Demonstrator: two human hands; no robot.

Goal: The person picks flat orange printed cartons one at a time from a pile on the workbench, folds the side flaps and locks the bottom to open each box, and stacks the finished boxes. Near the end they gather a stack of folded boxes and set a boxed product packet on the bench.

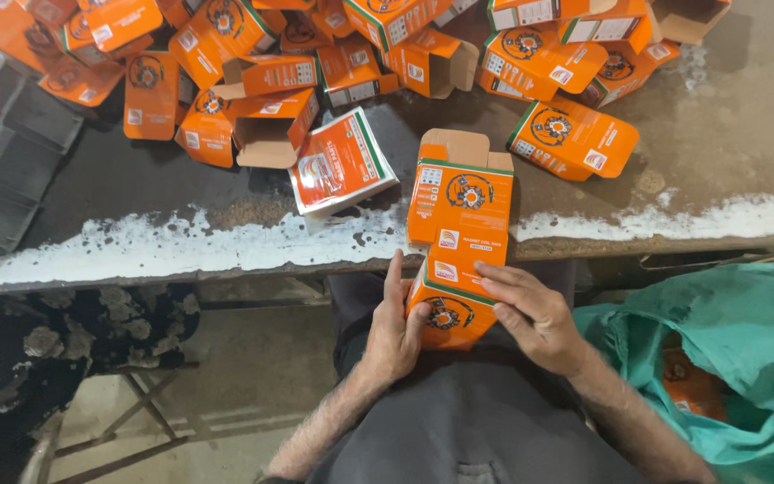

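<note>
Below, left hand (393,336) and right hand (535,318), each grip closed on flat orange cardboard carton (459,235), chalky bench edge (181,246)

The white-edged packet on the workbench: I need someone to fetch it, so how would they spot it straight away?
Start at the dark workbench with its chipped white front edge. Below the heap of orange cartons, left of the carton that both hands hold, lies the packet. It alone is flat, red-orange with a white border, not a box.

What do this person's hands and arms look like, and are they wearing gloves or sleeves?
No gloves: the left hand and right hand are bare, with no rings or watch visible. Both forearms are bare and hairy, with no sleeves reaching them. A dark grey garment covers the lap below.
</note>
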